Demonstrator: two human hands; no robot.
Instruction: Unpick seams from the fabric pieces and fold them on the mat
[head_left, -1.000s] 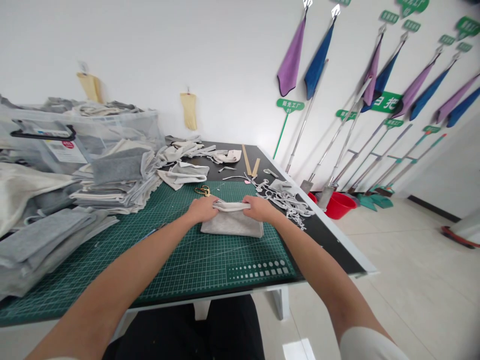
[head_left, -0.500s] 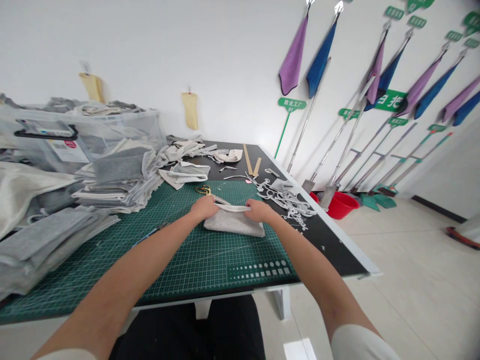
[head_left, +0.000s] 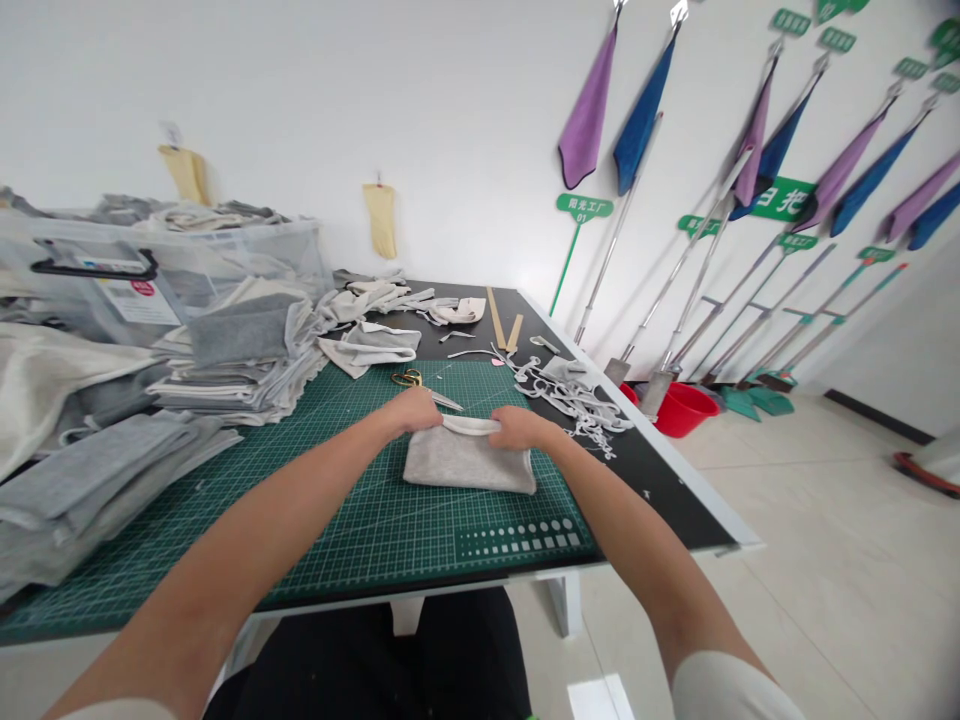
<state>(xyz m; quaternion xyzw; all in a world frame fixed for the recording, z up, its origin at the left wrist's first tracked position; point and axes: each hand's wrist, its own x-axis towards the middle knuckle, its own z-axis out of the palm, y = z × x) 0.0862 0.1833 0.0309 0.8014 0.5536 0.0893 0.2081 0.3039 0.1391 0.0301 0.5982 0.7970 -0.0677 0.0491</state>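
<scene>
A folded piece of light grey fabric (head_left: 471,465) with a pale upper edge lies on the green cutting mat (head_left: 360,545) in front of me. My left hand (head_left: 417,409) is closed on the upper left corner of the fabric. At the upper right corner, my right hand (head_left: 516,428) grips the same edge, with its fingertips partly hidden by the cloth. Just beyond my left hand rest gold-handled scissors (head_left: 409,378), their blades pointing right.
Stacks of folded grey fabric (head_left: 232,375) and a clear plastic bin (head_left: 247,250) stand on the left. White cord-like scraps (head_left: 574,395) lie to the right. Two wooden strips (head_left: 496,318) are at the back. A red bucket (head_left: 686,410) sits on the floor.
The fabric has come slightly toward me, and more of its front face shows. My right hand has shifted a little nearer. More of the scissors' blades is visible.
</scene>
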